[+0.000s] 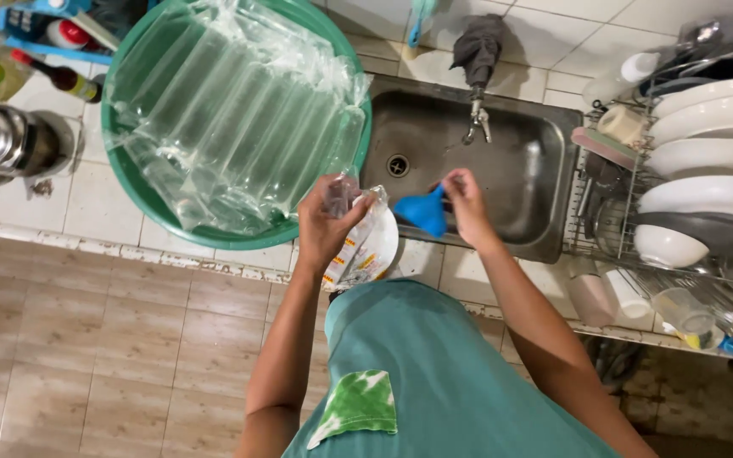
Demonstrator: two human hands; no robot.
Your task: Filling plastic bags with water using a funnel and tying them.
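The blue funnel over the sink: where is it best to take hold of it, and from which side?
Hold the blue funnel at the rim of its wide cone, coming from the right, as the right hand does now. The cone lies tilted toward the left hand and its plastic packet, so the rim's right edge faces the right hand; a fingertip grip fits there.

funnel [423, 212] blue | basin [142, 191] green | plates [714, 157] white (plain)

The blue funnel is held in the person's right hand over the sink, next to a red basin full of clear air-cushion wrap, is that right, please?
Not quite: the head view shows the basin is green, not red. The right hand does hold the blue funnel over the sink, beside the air-cushion wrap.
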